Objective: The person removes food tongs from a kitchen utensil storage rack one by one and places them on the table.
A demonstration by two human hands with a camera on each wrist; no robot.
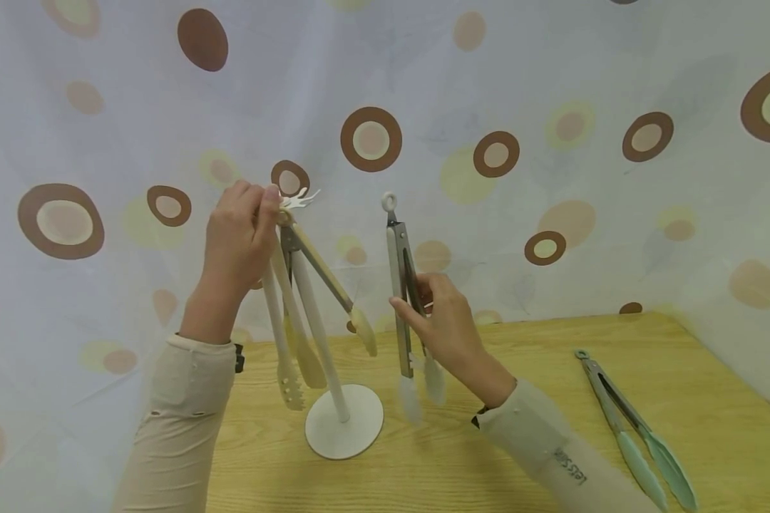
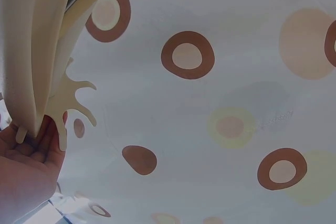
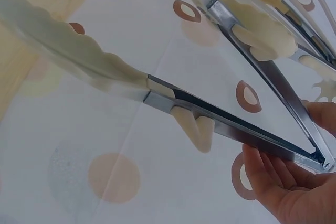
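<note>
My left hand (image 1: 236, 231) grips the top of a white utensil stand (image 1: 359, 434), beside its pronged hook piece (image 2: 73, 93). Cream-tipped tongs (image 1: 325, 269) hang there with their arms spread. Pale utensils hang close by, among them a toothed server (image 1: 289, 381); their upper ends are partly hidden by the fingers. To the right of the stand, my right hand (image 1: 448, 320) holds steel tongs (image 1: 398, 299) with white scalloped tips and a ring at the top. These tongs hang tips down, arms slightly apart, thumb on one arm and fingers at the other.
Green-tipped tongs (image 1: 638, 427) lie on the wooden table (image 1: 500, 442) at the right. A white sheet with brown and yellow circles (image 1: 411, 57) hangs behind the table and along its right side.
</note>
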